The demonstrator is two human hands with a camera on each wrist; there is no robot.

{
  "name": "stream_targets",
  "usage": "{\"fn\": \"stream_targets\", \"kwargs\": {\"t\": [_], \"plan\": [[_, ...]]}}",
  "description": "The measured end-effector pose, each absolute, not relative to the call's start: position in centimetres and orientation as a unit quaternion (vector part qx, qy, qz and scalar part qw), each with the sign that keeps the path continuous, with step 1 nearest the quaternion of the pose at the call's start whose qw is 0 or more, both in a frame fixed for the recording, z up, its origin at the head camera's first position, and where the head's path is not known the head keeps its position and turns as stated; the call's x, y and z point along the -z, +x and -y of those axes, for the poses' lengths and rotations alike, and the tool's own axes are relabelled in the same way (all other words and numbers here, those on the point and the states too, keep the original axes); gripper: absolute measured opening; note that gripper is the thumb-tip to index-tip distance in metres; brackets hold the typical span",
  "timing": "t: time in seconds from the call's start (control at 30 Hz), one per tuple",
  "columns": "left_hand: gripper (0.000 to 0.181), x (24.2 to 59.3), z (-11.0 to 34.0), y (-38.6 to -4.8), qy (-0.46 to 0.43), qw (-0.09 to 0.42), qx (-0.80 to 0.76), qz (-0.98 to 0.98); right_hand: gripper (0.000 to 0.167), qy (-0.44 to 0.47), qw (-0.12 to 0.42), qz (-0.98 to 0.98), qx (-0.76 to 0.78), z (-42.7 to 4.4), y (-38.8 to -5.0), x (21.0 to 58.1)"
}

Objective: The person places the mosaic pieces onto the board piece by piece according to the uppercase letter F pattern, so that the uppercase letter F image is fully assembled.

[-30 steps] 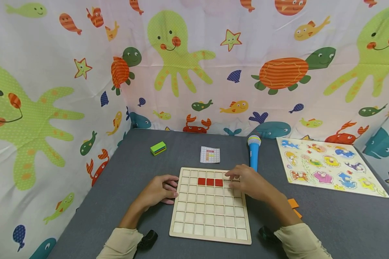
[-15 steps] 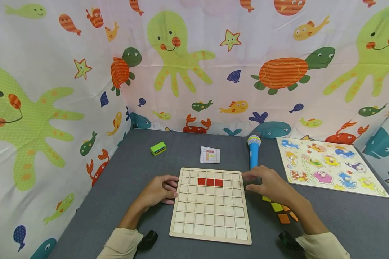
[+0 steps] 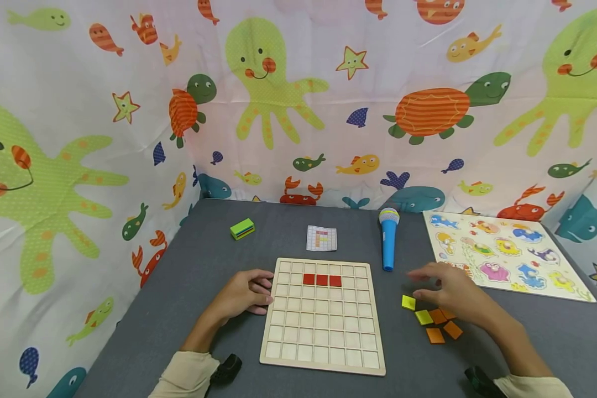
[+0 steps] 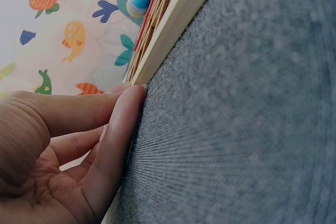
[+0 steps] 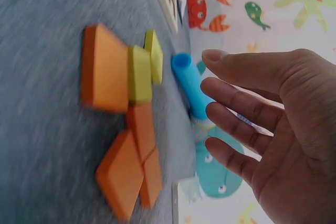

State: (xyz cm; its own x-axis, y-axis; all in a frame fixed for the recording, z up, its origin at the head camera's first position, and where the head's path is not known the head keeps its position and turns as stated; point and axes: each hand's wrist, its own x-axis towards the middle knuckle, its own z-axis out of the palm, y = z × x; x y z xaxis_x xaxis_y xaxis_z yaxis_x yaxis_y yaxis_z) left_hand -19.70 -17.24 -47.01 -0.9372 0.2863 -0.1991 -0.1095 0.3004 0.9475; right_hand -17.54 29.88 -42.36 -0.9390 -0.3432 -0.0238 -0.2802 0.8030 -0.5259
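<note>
A square wooden grid board [image 3: 321, 326] lies in the middle of the table in the head view, with three red tiles [image 3: 321, 280] side by side in an upper row. My left hand [image 3: 241, 296] rests beside its left edge; in the left wrist view the thumb and index fingertips touch the board's edge [image 4: 157, 51]. Right of the board, my right hand [image 3: 453, 293] hovers over a loose group of tiles with relaxed, parted fingers and nothing between them. Two yellow tiles [image 3: 424, 317] and several orange tiles [image 3: 435, 335] lie there, close to the fingers in the right wrist view.
A small pattern card [image 3: 321, 238] lies behind the board. To its right are a blue toy microphone [image 3: 388, 243] and a sea-animal puzzle board [image 3: 507, 254]. A green striped block [image 3: 242, 228] sits at the back left. A printed curtain [image 3: 298, 127] borders the table.
My right hand has left the board's upper right and moved right, over the loose tiles, uncovering the yellow ones and the microphone's handle. The left hand has stayed in place.
</note>
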Motion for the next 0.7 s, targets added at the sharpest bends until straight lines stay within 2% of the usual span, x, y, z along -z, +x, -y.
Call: {"fn": "stream_targets", "kwargs": {"t": [0.23,0.7], "plan": [[0.056,47.1,17.2,-19.8,0.058,0.167,-0.588,-0.79,0.042,-0.152,0.062,-0.95,0.267,-32.0,-16.8,43.0],[0.058,46.9,17.3,-19.7,0.062,0.166,-0.59,-0.788,0.051,-0.107,0.118,-0.95,0.267,-35.1,-15.8,43.8]]}}
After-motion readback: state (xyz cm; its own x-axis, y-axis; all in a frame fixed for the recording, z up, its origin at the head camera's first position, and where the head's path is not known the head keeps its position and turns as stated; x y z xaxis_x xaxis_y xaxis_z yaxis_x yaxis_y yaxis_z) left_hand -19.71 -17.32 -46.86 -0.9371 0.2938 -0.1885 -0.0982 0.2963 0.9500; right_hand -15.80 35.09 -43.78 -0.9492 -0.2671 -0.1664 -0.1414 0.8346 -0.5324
